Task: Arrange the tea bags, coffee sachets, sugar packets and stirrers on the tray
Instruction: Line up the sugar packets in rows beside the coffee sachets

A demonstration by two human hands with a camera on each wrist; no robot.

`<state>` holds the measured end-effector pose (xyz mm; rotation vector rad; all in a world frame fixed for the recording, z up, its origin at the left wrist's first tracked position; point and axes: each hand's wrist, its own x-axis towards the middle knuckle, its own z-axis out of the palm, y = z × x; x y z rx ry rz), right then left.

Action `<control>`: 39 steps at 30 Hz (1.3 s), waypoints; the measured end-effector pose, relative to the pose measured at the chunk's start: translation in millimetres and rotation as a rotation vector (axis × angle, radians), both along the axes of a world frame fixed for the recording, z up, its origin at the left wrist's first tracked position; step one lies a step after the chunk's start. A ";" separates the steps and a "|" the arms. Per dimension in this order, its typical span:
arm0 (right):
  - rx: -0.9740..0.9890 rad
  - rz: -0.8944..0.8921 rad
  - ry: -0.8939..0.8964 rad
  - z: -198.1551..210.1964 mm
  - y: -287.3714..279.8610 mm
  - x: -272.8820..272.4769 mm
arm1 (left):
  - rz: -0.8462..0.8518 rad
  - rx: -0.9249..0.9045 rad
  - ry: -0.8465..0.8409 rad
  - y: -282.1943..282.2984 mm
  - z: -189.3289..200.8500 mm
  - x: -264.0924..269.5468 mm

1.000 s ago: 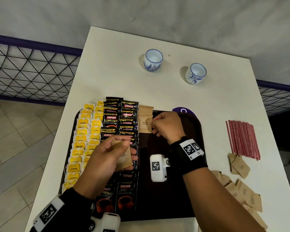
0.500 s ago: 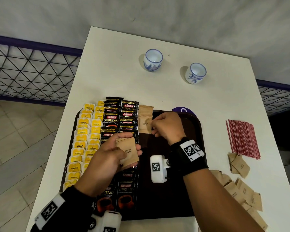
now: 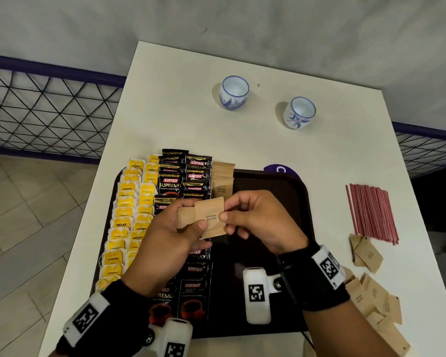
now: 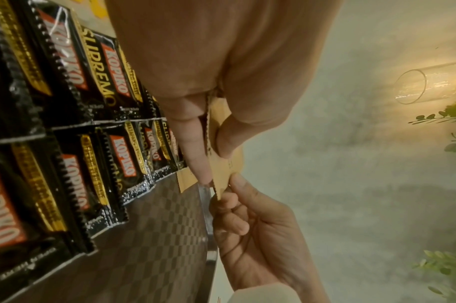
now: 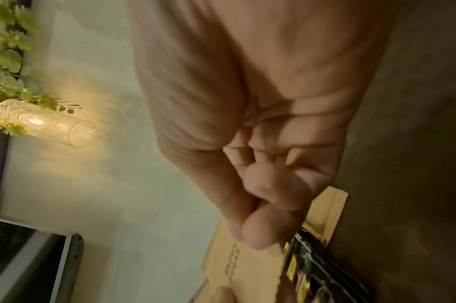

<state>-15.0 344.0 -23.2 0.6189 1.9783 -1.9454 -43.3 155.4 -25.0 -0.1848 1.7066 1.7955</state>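
Observation:
Over the dark brown tray [image 3: 289,191], my left hand [image 3: 188,217] holds a small stack of brown sugar packets [image 3: 184,219]. My right hand [image 3: 225,211] pinches the top packet [image 3: 211,219] of that stack between thumb and forefinger. In the left wrist view, both hands meet on the packet's edge [image 4: 223,170]. On the tray lie columns of yellow tea bags [image 3: 129,217], black coffee sachets [image 3: 184,176] and a short row of sugar packets [image 3: 222,180]. Red stirrers [image 3: 371,212] and loose sugar packets [image 3: 373,297] lie on the table to the right of the tray.
Two blue-and-white cups [image 3: 234,92] [image 3: 299,112] stand at the back of the white table [image 3: 178,112]. A purple disc [image 3: 281,168] peeks out behind the tray. A wire railing [image 3: 44,112] runs to the left of the table. The tray's right half is bare.
My right hand left the sugar row on the tray and came back to my left hand. It now pinches the top packet there. My left hand lifted its packets toward the tray's middle.

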 end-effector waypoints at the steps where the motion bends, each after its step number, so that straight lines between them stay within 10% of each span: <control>1: 0.006 -0.009 0.003 -0.7 0.4 0.0 | 0.002 -0.008 -0.002 0.4 0.4 0.0; 9: 0.070 -0.245 -0.031 -4.3 36.6 -12.3 | 0.048 0.085 -0.151 -11.8 1.8 -4.1; 39: 0.406 -0.224 -0.192 -35.3 11.9 -37.3 | 0.054 -0.016 -0.033 -16.0 -2.8 6.5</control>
